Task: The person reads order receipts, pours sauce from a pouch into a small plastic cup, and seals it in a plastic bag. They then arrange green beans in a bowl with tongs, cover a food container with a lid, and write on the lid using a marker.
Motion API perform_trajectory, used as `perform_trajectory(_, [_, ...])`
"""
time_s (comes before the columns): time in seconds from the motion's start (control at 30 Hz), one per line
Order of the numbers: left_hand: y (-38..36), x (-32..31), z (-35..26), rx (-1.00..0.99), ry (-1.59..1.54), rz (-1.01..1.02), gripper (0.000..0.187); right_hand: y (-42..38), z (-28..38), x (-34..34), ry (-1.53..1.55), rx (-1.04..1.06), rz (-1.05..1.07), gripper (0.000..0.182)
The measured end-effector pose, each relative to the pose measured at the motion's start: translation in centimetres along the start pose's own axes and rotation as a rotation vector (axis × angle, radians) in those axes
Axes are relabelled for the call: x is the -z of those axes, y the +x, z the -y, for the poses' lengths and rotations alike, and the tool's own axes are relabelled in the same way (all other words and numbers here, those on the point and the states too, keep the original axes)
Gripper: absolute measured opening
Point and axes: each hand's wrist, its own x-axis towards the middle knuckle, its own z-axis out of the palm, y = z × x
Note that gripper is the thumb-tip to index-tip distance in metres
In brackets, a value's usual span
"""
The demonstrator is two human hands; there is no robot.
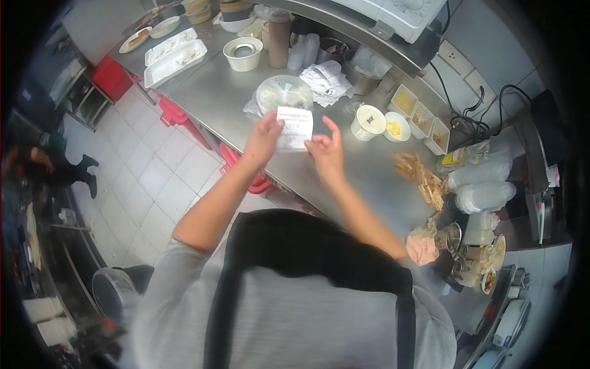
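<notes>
Between my two hands is a printed paper slip, held over the front part of the steel counter. My left hand pinches its left edge. At the slip's lower right corner, my right hand grips it between thumb and fingers, with the index finger raised. Just behind the slip sits a round container in a clear plastic bag, partly covered by the slip. A pile of crumpled paper slips lies behind and to the right of the bag.
Right of my hands stand a lidded white tub and a bowl of yellow food. Wooden sticks lie further right. An open foam box is at the back left. On the floor side, a person's leg and boot show.
</notes>
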Motion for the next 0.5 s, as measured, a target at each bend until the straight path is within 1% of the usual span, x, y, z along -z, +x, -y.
perform_trajectory(0.03, [1.1,0.9,-0.8,-0.087,0.113,-0.022,0.034,1.2,-0.3,-0.9,0.015,-0.02,-0.009,0.069])
perform_trajectory(0.1, [3.3,2.7,-0.8,-0.45,0.654,-0.163,0.036,3.2,-1.2,-2.0,0.045,-0.062,-0.027,0.069])
perform_trajectory(0.13, [4.2,3.4,-0.5,-0.631,0.921,-0.233,0.037,3.9,-2.1,-2.1,-0.03,-0.12,-0.06,0.066])
perform_trajectory(0.23, [5.7,5.0,1.7,-0.513,1.4,0.224,0.041,4.2,-3.6,-2.5,-0.162,-0.248,-0.112,0.062])
perform_trajectory(0.33, [6.6,6.3,2.9,-0.438,1.387,0.304,0.042,2.1,-3.7,-1.6,-0.109,-0.379,-0.08,0.056])
perform_trajectory(0.43, [6.8,7.2,2.1,-0.423,1.265,0.388,0.046,-1.6,-6.4,2.2,-0.313,-0.359,-0.066,0.051])
perform_trajectory(0.47, [6.2,7.5,1.6,-0.444,1.203,0.383,0.053,-3.2,-7.6,3.8,-0.225,-0.238,-0.049,0.049])
perform_trajectory(0.5, [6.0,8.1,2.1,-0.519,1.104,0.28,0.056,-4.8,-8.2,5.3,-0.136,-0.111,-0.034,0.047])
